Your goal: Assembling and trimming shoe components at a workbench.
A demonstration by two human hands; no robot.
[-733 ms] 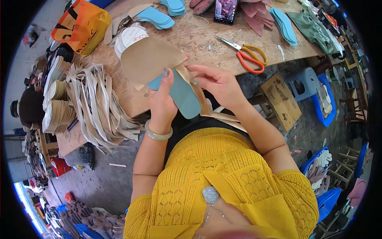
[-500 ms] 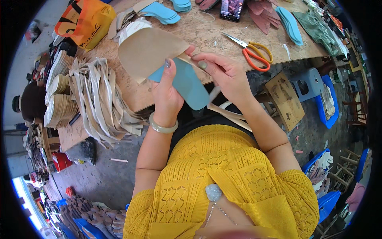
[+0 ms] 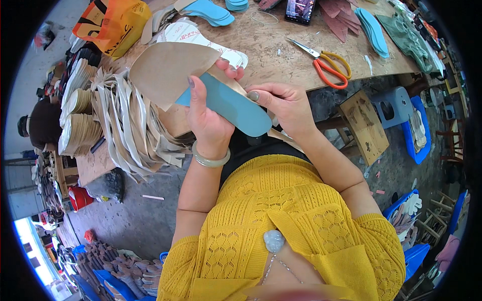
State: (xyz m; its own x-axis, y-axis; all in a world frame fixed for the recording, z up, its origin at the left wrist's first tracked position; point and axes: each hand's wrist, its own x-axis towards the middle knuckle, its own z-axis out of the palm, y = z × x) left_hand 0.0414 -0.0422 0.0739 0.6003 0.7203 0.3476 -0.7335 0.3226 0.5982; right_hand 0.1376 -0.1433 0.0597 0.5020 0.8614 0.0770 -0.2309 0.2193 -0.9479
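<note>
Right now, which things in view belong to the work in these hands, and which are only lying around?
In the work:
- blue insole, left hand holding it, right hand at its edge
- beige piece, held with it

Probably just lying about:
- phone
- orange bag
- scissors, unused at this moment

An orange-yellow bag stands on the far left part of the wooden table. Across from it, near the far edge, lies a dark phone with its screen lit, and beside that a loose fan of reddish pieces. Scissors rest nearer the table's edge, blades pointing to the far left (one handle loop orange-red, the other mustard). Crumpled green cloth sits at the right end. Below, on the floor, are a wood-topped stool, a grey-blue plastic stool and, at left, a red bucket.
</note>
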